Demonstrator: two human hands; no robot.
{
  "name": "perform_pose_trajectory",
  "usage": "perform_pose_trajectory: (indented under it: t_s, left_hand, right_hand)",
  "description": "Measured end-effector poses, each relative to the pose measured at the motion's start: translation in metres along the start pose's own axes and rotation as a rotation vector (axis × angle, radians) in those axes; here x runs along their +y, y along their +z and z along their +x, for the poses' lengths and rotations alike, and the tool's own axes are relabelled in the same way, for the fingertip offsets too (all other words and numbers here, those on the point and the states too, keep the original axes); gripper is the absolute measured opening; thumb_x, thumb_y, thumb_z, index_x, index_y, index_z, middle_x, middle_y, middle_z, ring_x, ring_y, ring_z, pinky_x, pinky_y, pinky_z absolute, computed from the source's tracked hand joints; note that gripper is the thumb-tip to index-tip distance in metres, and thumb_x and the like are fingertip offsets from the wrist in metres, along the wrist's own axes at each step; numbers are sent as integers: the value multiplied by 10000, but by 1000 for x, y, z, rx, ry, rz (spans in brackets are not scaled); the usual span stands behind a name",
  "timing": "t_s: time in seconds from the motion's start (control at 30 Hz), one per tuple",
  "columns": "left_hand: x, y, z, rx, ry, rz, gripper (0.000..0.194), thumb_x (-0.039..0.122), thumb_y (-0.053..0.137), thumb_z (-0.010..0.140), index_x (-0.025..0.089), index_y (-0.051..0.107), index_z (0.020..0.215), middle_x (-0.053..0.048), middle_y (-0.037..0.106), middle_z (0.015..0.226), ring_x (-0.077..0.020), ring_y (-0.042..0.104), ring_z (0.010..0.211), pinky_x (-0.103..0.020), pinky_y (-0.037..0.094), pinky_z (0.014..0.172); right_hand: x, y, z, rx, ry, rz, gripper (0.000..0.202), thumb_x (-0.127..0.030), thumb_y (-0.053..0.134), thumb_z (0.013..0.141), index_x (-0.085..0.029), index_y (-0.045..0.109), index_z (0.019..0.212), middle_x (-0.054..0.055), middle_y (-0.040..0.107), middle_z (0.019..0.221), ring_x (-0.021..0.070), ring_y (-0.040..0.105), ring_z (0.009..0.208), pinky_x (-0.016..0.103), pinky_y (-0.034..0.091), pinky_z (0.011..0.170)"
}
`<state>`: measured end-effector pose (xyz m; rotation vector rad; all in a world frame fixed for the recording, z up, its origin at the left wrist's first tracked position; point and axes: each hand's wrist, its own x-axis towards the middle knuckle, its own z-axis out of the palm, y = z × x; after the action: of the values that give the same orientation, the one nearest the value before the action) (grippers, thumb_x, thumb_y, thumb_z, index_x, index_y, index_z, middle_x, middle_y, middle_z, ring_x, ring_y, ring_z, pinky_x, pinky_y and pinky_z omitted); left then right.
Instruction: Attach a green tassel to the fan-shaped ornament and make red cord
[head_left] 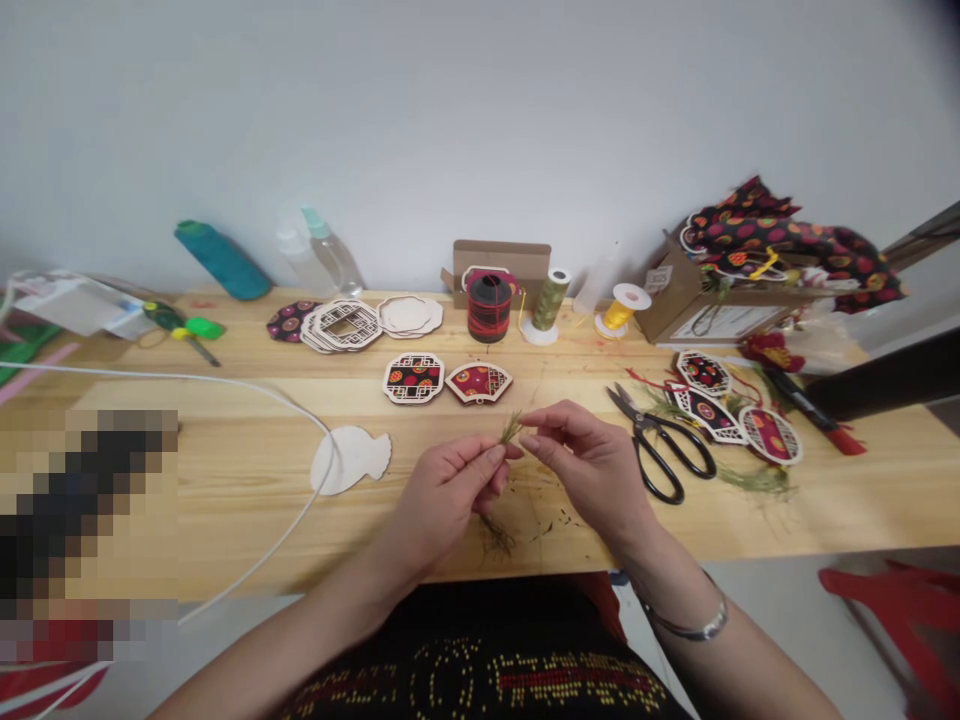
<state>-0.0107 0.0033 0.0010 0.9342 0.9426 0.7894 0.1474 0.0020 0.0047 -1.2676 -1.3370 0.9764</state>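
Pinched in my left hand (465, 470) is a bundle of green threads (511, 428), its short ends poking up past the thumb. Loose, darker strands (496, 538) hang out below that hand. My right hand (589, 455) is closed at the upper ends of the bundle, thumb and index finger together on the thread tips. Black-handled scissors (660, 445) lie with blades parted just right of my right hand. Beyond the hands are two framed fabric pieces, an eight-sided one (414, 379) and a fan-shaped one (480, 382).
Thread spools, including a black-and-red one (489, 308) and a yellow one (621, 312), stand along the wall. A fabric-filled cardboard box (712, 300) is at the right, near finished ornaments (705, 415). A white cable (247, 385) crosses the left side over a white vase-shaped cutout (349, 460).
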Motion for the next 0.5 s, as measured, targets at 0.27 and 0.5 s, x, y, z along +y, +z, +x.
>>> perform_pose_trajectory:
  t_s: [0.27,0.5]
  left_hand:
    - [0,-1,-1,-29,7,60,231,343,543,840,149,628,747,35,474,600,-70,378,522,-202,279,468]
    - [0,1,-2,-31,9,90,239,329,532,852,139,607,726,32,472,618,-63,383,539,-198,286,479]
  right_hand:
    - [-4,2,-2,30,-71,-62,99,-156,690,709,-213,692,789,-7,590,697,122,533,653,298,440,635]
    - [-8,3,-3,87,-248,-236,156,-128,684,729,-239,696,838,1,542,767,144,533,776,302,441,701]
